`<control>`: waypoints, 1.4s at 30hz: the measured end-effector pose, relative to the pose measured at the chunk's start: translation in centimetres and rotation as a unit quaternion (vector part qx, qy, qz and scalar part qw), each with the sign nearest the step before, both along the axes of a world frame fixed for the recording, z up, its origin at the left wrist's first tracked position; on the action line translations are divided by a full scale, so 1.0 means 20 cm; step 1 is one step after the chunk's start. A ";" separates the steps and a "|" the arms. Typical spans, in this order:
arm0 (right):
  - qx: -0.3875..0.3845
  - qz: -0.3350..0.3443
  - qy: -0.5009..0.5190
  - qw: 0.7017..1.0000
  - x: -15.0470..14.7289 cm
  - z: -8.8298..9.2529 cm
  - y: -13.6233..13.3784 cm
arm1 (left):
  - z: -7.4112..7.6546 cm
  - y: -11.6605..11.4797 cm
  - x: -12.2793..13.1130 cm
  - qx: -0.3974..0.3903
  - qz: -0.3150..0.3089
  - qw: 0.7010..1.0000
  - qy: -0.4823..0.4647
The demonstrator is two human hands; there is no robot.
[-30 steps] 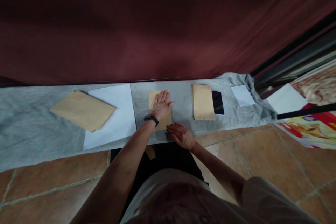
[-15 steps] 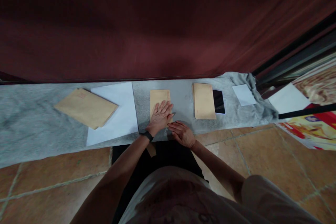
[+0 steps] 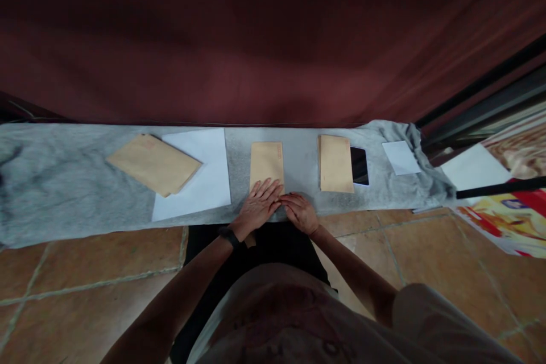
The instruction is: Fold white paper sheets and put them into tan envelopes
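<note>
1. Narrow black band [image 3: 228, 235] on the left wrist, watch or tracker type; its face is too small to read.
2. The left hand [image 3: 257, 209] is bare.
3. The right hand [image 3: 301, 212] is bare, wrist too.
4. Both forearms are uncovered up to the elbow.
5. Short sleeve [image 3: 430, 318] at the right shoulder, pale grey-beige, loose cut, hem above the elbow.
6. Shirt front [image 3: 273, 318] in the same pale cloth, with a faint darker print across the chest, blurred and unreadable.
7. Black garment [image 3: 264, 247] below the shirt hem; cut cannot be told.
</note>
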State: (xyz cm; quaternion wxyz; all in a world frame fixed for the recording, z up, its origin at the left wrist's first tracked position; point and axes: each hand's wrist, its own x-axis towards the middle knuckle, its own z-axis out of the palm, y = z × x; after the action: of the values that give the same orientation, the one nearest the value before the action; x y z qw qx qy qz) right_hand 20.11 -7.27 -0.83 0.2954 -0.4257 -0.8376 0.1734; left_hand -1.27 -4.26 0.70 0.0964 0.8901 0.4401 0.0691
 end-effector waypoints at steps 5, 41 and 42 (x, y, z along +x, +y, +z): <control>0.000 -0.013 0.010 1.000 -0.01 0.00 0.00 | 0.01 -0.10 -0.03 0.012 0.000 1.000 0.003; 0.035 -0.141 -0.080 0.986 -0.13 -0.04 -0.18 | -0.01 -0.33 -0.15 0.045 0.133 0.990 0.017; 0.036 -0.145 -0.076 0.986 -0.13 -0.03 -0.18 | -0.01 -0.33 -0.15 0.046 0.139 0.989 0.016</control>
State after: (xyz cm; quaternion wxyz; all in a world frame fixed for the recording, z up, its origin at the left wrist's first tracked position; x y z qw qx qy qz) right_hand 17.51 -10.79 -1.42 0.2679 -0.5439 -0.7925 0.0655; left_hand -4.25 -10.89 0.55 0.0375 0.8251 0.5570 0.0875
